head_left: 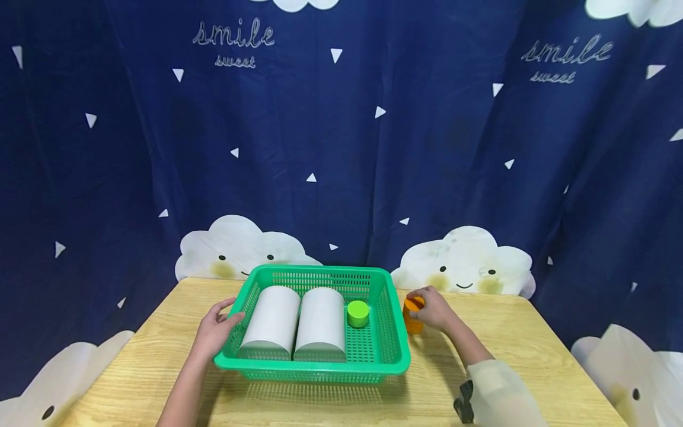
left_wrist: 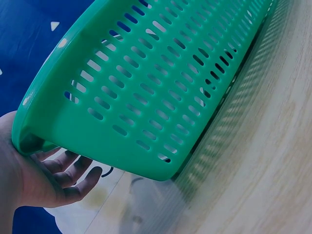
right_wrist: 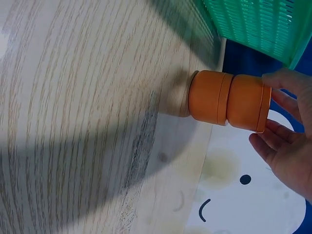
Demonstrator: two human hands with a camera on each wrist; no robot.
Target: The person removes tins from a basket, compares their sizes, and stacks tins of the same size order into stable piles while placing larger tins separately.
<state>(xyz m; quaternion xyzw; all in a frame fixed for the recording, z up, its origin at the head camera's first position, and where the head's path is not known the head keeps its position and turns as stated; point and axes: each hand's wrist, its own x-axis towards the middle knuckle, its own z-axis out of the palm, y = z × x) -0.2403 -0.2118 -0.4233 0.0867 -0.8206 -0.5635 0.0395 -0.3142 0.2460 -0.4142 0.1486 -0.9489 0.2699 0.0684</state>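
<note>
A green perforated plastic basket (head_left: 315, 366) stands on the wooden table. My left hand (head_left: 211, 332) holds its left rim, with the thumb over the edge and the fingers outside; in the left wrist view those fingers (left_wrist: 73, 171) curl below the rim. To the right of the basket, two short orange round containers are stacked one on the other. My right hand (head_left: 433, 309) pinches the upper orange container (right_wrist: 246, 103) between thumb and fingers. The lower orange container (right_wrist: 207, 97) rests on the tabletop beneath it.
Inside the basket lie two large white round-topped blocks (head_left: 274, 314) side by side, and a small light-green round container (head_left: 358, 314) stands to their right. The wooden table (head_left: 512, 350) ends at a dark blue curtain (head_left: 341, 148) printed with clouds.
</note>
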